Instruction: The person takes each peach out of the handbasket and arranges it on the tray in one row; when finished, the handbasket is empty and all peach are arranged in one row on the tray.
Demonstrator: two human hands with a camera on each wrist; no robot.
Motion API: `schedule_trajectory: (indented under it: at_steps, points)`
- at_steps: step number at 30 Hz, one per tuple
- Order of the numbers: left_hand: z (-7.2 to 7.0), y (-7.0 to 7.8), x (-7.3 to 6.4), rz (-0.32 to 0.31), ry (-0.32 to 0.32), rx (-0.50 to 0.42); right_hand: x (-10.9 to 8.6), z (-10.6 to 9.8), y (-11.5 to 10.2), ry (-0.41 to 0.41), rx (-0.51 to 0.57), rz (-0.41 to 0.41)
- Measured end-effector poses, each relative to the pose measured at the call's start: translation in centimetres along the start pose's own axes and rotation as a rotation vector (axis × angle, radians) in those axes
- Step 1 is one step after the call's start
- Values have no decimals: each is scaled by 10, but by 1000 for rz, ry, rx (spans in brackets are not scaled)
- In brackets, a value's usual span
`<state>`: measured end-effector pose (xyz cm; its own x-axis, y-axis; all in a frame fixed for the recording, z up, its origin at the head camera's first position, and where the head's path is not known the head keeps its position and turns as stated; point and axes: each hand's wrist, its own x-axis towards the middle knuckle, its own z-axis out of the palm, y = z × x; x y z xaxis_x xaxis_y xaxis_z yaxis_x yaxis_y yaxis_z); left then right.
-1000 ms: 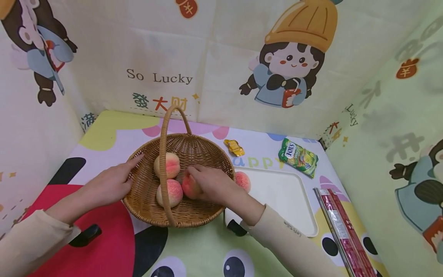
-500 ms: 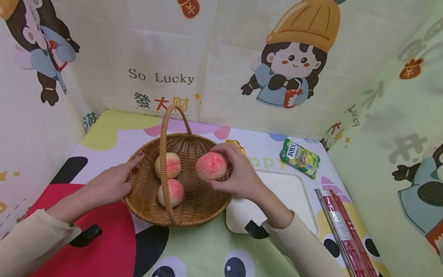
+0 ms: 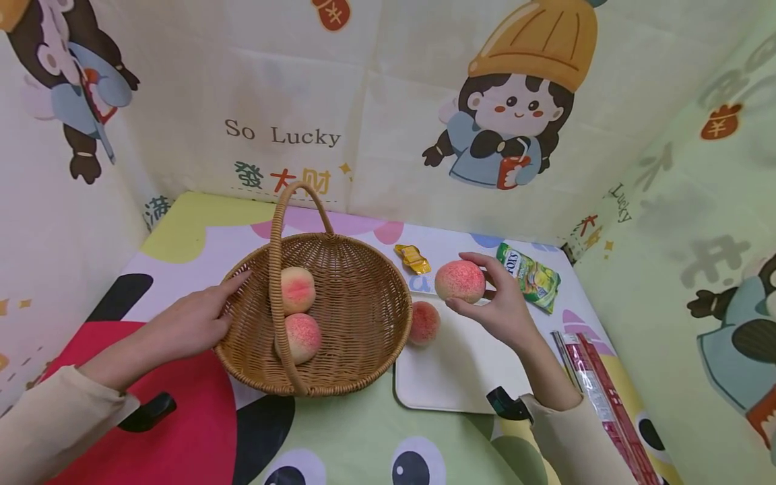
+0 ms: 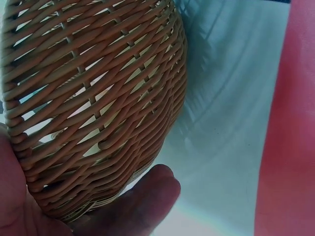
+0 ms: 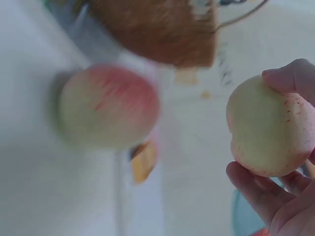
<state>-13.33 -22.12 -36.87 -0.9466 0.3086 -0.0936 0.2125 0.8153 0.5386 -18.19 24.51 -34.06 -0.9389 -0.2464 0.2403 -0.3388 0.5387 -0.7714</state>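
Note:
My right hand holds a pink peach between thumb and fingers, raised over the white tray. The right wrist view shows the paler side of this held peach. Another peach lies on the tray's left part, beside the basket. At the left side of the wicker basket, my left hand grips the rim, its index finger over the edge. The left wrist view has the thumb against the outside of the weave. Inside the basket are two peaches, an upper one and a lower one.
A gold-wrapped candy lies behind the tray. Farther right is a green FOX'S candy bag, partly behind my right hand. Long red-and-silver packages lie along the right side. The basket's tall handle arches above it.
My right hand has picked the peach out of the basket and carried it right, over the tray. My left hand stays at the rim, and the basket handle leans slightly farther left.

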Motion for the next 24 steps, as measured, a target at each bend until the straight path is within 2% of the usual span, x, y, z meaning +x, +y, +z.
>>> schedule_trajectory:
  at_steps: [6,9,16,24]
  points:
    - [4,-2,0,3,2,-19,-14,-5,45,-21,-71,171]
    - [5,-3,0,14,7,-33,-22,-4,61,-34,-95,214]
    - [4,-3,2,21,3,-97,-34,4,84,-92,-77,191]
    - [3,-3,2,21,14,-100,-41,9,88,-145,-69,193]
